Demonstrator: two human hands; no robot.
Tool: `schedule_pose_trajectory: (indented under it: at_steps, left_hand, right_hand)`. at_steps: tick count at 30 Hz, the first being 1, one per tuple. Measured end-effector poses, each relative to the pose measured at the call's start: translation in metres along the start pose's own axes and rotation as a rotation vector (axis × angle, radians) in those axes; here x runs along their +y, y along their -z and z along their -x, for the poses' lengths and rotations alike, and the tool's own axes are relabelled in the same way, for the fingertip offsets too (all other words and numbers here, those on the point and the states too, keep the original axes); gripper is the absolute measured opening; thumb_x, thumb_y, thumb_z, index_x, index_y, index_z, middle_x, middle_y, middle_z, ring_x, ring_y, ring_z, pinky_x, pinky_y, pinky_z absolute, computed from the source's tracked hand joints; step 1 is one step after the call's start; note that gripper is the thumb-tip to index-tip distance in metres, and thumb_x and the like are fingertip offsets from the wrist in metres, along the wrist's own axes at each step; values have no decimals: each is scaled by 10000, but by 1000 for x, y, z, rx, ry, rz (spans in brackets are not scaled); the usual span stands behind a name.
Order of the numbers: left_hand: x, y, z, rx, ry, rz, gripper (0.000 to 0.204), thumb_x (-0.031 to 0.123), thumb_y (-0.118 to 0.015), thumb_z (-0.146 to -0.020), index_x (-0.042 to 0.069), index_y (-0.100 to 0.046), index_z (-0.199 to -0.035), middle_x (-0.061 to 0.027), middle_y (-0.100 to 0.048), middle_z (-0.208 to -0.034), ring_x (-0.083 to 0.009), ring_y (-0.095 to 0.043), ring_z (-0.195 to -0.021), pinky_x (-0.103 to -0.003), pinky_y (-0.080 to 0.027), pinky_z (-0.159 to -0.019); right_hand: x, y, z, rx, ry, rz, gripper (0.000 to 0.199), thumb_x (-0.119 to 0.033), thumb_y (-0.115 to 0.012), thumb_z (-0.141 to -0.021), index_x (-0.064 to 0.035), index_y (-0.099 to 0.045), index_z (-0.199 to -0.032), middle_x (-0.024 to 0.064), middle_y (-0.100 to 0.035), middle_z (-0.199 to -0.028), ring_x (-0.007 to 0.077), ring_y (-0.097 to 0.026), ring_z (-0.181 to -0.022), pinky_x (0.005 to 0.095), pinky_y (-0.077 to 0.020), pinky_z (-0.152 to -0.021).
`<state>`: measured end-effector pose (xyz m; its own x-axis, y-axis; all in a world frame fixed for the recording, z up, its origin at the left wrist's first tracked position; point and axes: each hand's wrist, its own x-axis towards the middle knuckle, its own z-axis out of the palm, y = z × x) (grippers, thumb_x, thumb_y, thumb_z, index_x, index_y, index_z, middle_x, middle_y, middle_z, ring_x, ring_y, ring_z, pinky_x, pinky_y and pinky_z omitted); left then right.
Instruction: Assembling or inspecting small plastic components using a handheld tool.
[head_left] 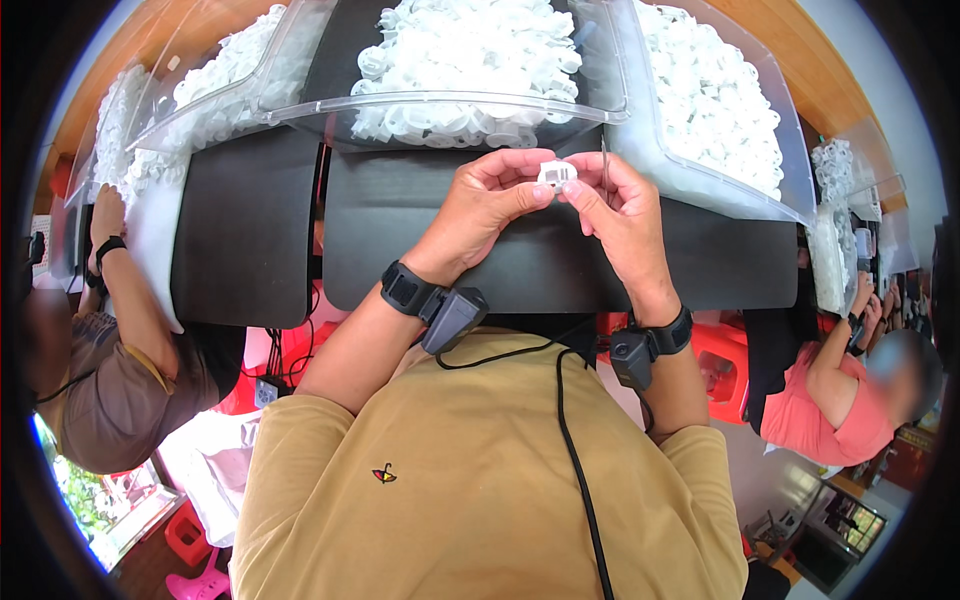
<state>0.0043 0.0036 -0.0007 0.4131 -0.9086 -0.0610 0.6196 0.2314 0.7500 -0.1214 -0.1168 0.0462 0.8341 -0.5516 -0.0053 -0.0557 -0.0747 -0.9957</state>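
I saw a black table (240, 230) with clear bins (300, 60) full of small white plastic bits (460, 50) behind the fingers. Off to the left a person in a brown shirt (110, 380) sat, and far to the right sat a person in a pink shirt (830, 400). My left hand (485, 200) and right hand (620, 205) met above the table. The fingertips of both were closed on one small white plastic piece (556, 174). It sat right between the thumbs and first fingers. It looked blocky and pale, with little ridges.
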Motion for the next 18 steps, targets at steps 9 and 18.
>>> schedule_pose_trajectory:
  at_steps: [9, 18]
  left_hand:
    - [4, -3, 0, 10, 10, -100, 340, 41, -704, -812, -7, -597, -1131, -83, -643, -1043, -131, -611, -943, -267, -512, -835]
    - [0, 1, -3, 72, 14, -39, 332, 19, -677, -830, 27, -580, -1148, -64, -618, -1090, -120, -598, -974, -259, -510, -861]
  right_hand:
    - [-11, 8, -2, -36, 46, 236, 164, -73, -653, -848, 11, -644, -989, -5, -628, -737, 37, -485, -578, 191, -408, -537]
    - [-11, 5, 14, 55, 77, 364, 328, -192, -517, -936, -36, -551, -1222, 71, -614, -726, 84, -494, -532, 252, -428, -550]
